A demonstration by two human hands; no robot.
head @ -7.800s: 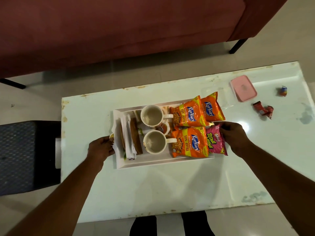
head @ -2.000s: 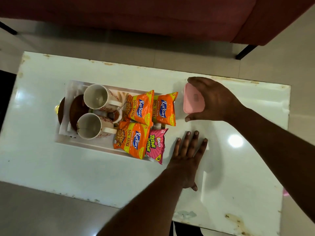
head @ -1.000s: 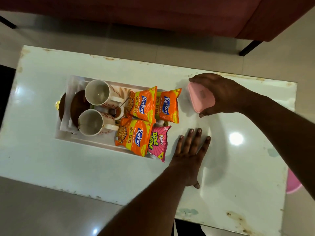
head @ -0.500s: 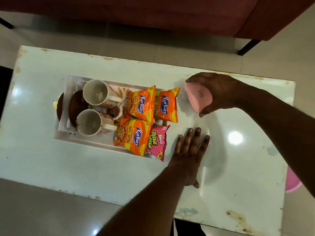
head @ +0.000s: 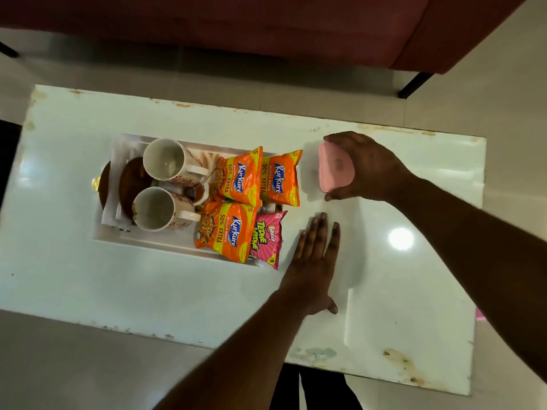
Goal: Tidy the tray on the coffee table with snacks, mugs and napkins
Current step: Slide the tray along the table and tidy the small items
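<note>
gripping a small pink lid [head: 336,170] by its long edges, the right hand [head: 368,168] curls thumb and fingers around it, just right of the tray [head: 142,239] on the coffee table [head: 177,291]. the left hand [head: 313,263] lies flat and spread on the tabletop, holding nothing, beside the pink snack packet [head: 268,236]. the lid looks light, stiff plastic, probably slick, so an edge pinch suits it. the orange packets [head: 239,177] would crush easily; take them by the sealed ends. the mugs [head: 164,162] seem fragile, best lifted by handles.
</note>
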